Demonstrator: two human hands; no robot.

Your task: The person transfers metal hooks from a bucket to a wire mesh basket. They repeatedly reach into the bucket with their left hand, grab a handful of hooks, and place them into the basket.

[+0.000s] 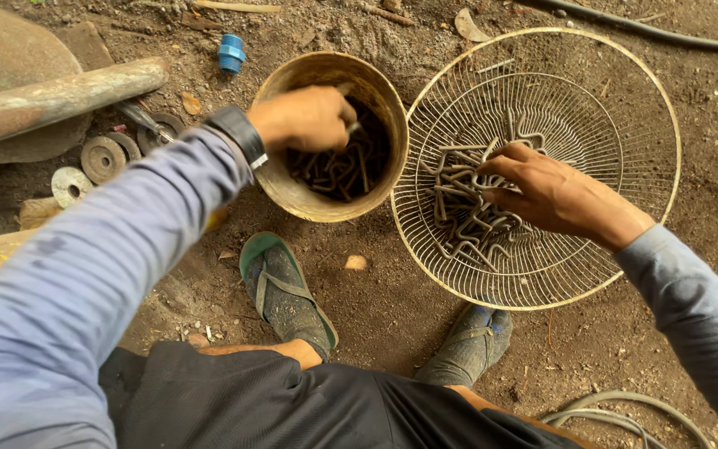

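Observation:
My left hand hovers over a round tan bucket, fingers closed on a small bent metal piece at the bucket's mouth. Inside the bucket lie several dark bent metal clips. My right hand reaches into a round wire fan guard lying on the dirt and pinches one of the several bent metal clips heaped in its middle. A dark watch sits on my left wrist.
Both feet in dirty sandals rest on the dirt below bucket and guard. A thick rusty bar, metal discs and a blue fitting lie at upper left. A hose runs across the top right; cables curl at bottom right.

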